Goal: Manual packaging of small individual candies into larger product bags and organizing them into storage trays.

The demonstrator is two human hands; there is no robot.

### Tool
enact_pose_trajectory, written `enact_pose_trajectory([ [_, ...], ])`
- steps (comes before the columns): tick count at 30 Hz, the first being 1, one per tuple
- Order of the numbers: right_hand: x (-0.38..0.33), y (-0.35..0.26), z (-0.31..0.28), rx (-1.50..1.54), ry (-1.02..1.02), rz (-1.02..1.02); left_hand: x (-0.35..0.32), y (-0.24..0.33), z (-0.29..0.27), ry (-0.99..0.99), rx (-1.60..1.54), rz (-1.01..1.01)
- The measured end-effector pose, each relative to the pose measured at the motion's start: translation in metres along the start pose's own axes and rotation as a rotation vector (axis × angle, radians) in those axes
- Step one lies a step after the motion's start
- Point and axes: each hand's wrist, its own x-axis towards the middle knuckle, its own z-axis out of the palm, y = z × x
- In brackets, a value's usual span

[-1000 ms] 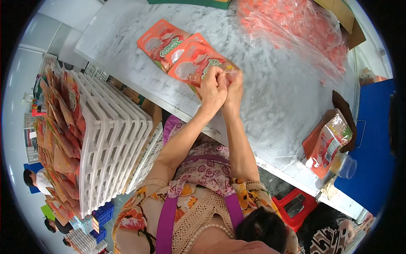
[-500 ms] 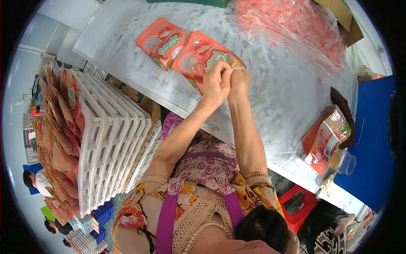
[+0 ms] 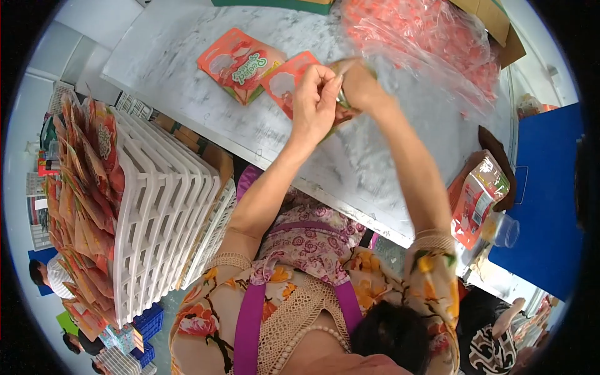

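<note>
A red snack pouch (image 3: 284, 81) with green trim is between my two hands over the marbled table, its right part bent and partly covered by them. My left hand (image 3: 314, 103) pinches the pouch between thumb and fingers. At its right end my right hand (image 3: 364, 86) is curled round the edge, smeared by motion, and its fingertips are hidden. Just left of the held pouch, a second red pouch (image 3: 234, 65) lies flat on the table.
A large clear bag of pinkish-red pieces (image 3: 431, 44) lies far right beside an open cardboard box (image 3: 494, 28). Several pouches (image 3: 475, 200) and a clear plastic cup (image 3: 507, 231) sit at the right edge. Stacked white crates (image 3: 162, 206) holding upright pouches stand left.
Both hands have moved slightly away from me, and my right elbow has swung out to the right. The held pouch now looks more bent between the hands.
</note>
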Motion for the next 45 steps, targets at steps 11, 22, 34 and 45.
enact_pose_trajectory([
  [11,-0.003,-0.084,-0.088,-0.085,-0.570,-0.116,0.042,-0.017,-0.075,-0.332,-0.032,-0.070],
  [22,-0.007,-0.157,-0.125,0.051,-0.534,0.064,0.001,0.000,-0.076,0.205,-0.329,0.065],
  [34,-0.070,-0.056,-0.031,0.661,0.404,0.013,-0.011,-0.014,-0.086,0.368,-0.416,0.132],
  [45,-0.080,-0.050,0.002,0.457,0.704,0.047,-0.027,-0.025,-0.088,0.364,-0.517,0.021],
])
